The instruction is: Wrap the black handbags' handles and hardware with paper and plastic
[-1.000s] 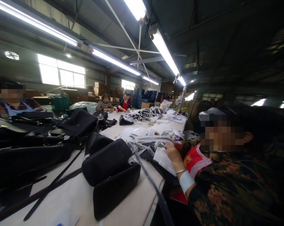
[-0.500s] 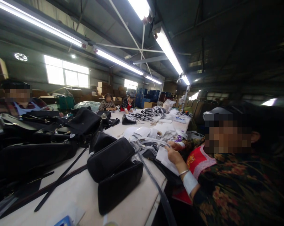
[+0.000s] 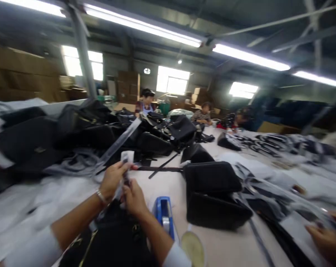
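My left hand point(image 3: 112, 181) is closed around a narrow dark strap point(image 3: 126, 178) that has clear wrapping on it. A small white piece point(image 3: 127, 157) stands up above its fingertips; blur hides whether it is paper or tape. Just below and to the right, my right hand point(image 3: 134, 197) pinches the same strap lower down. Under my forearms lies a black bag point(image 3: 114, 237) with gold zips and metal fittings. A long strip of clear plastic wrap point(image 3: 119, 142) runs up behind my left hand.
A blue tape dispenser point(image 3: 164, 215) and a tape roll point(image 3: 192, 247) lie right of my forearm. Black bags point(image 3: 218, 196) stand beyond them; more bags point(image 3: 81, 129) are heaped at left. A co-worker's hands point(image 3: 325, 237) work at the right edge; others sit across the table.
The view has swung left and down, bringing both my hands, the strap and the bag below them into sight. The neighbouring co-worker has shifted to the right edge.
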`<move>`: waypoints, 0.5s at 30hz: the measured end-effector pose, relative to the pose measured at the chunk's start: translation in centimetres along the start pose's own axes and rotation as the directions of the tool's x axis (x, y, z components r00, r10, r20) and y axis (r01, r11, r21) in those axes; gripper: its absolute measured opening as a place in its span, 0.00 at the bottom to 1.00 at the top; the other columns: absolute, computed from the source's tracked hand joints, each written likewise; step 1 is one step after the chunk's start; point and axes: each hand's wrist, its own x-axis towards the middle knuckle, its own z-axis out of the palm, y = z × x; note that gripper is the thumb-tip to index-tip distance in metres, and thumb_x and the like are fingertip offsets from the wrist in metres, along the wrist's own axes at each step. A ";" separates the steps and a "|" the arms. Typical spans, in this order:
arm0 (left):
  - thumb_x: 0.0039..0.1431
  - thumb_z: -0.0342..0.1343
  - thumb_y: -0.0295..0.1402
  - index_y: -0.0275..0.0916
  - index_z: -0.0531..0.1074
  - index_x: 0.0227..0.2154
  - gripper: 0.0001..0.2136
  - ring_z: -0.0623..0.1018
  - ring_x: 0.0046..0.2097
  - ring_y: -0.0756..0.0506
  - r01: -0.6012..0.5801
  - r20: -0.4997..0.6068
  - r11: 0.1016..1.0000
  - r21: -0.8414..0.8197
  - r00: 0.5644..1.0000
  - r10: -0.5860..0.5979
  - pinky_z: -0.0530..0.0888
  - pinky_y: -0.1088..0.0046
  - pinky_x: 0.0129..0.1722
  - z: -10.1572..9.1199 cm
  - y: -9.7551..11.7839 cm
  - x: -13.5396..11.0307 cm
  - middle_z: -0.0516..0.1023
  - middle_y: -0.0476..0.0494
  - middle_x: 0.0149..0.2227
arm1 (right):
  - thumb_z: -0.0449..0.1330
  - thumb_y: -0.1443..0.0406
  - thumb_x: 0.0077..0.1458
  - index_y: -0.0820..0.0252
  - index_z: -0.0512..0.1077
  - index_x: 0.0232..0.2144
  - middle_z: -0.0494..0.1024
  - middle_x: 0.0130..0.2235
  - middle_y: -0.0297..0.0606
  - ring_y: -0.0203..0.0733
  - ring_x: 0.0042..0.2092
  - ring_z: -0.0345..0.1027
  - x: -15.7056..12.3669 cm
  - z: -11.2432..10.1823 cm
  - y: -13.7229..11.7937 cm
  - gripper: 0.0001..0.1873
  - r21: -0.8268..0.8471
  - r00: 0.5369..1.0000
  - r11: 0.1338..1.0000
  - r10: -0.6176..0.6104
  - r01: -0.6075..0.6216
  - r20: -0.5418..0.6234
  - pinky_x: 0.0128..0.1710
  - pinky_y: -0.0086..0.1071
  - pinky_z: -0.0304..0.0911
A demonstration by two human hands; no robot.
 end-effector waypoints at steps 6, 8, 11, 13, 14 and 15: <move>0.54 0.61 0.36 0.36 0.80 0.35 0.09 0.78 0.45 0.42 -0.059 0.003 0.995 -0.081 0.998 0.060 0.71 0.69 0.46 -3.2 2.0 2.1 0.83 0.41 0.39 | 0.51 0.64 0.60 0.56 0.69 0.37 0.77 0.31 0.33 0.38 0.32 0.70 1.4 4.9 3.4 0.07 -0.011 0.991 0.999 0.040 -0.038 0.124 0.34 0.30 0.63; 0.55 0.60 0.36 0.35 0.79 0.35 0.10 0.79 0.43 0.42 -0.050 0.019 0.988 -0.147 0.998 0.054 0.73 0.68 0.44 -2.9 2.4 2.7 0.83 0.39 0.39 | 0.52 0.64 0.59 0.56 0.69 0.38 0.77 0.32 0.33 0.39 0.33 0.71 1.4 4.3 4.4 0.08 -0.059 0.989 0.997 0.061 -0.053 0.132 0.34 0.30 0.63; 0.56 0.58 0.34 0.33 0.77 0.33 0.08 0.81 0.37 0.43 -0.022 0.018 0.975 -0.222 0.999 0.027 0.75 0.67 0.40 -3.3 2.4 3.2 0.82 0.36 0.37 | 0.52 0.66 0.58 0.54 0.69 0.43 0.78 0.35 0.33 0.40 0.38 0.72 1.2 4.5 4.9 0.11 -0.153 0.988 0.986 0.088 -0.068 0.125 0.38 0.31 0.62; 0.58 0.56 0.33 0.33 0.75 0.32 0.08 0.80 0.33 0.45 -0.006 -0.008 0.968 -0.252 1.000 0.004 0.76 0.68 0.37 -3.9 2.1 3.6 0.82 0.37 0.35 | 0.54 0.68 0.56 0.53 0.69 0.44 0.78 0.37 0.34 0.42 0.40 0.72 1.0 5.0 5.0 0.13 -0.226 0.985 0.971 0.114 -0.084 0.126 0.40 0.32 0.62; 0.60 0.54 0.33 0.34 0.74 0.32 0.08 0.80 0.32 0.46 -0.001 -0.028 0.965 -0.261 1.000 -0.007 0.76 0.69 0.36 -4.2 1.7 3.8 0.82 0.38 0.34 | 0.55 0.68 0.55 0.53 0.70 0.44 0.79 0.38 0.35 0.44 0.41 0.72 0.9 5.2 5.0 0.14 -0.264 0.984 0.960 0.130 -0.093 0.125 0.41 0.33 0.61; 0.61 0.53 0.33 0.34 0.73 0.32 0.08 0.80 0.32 0.47 0.003 -0.047 0.965 -0.263 0.999 -0.016 0.76 0.71 0.36 -4.6 1.4 4.0 0.81 0.39 0.34 | 0.56 0.68 0.54 0.54 0.70 0.43 0.79 0.39 0.36 0.45 0.43 0.72 0.8 5.3 5.1 0.14 -0.300 0.982 0.948 0.146 -0.104 0.121 0.42 0.34 0.61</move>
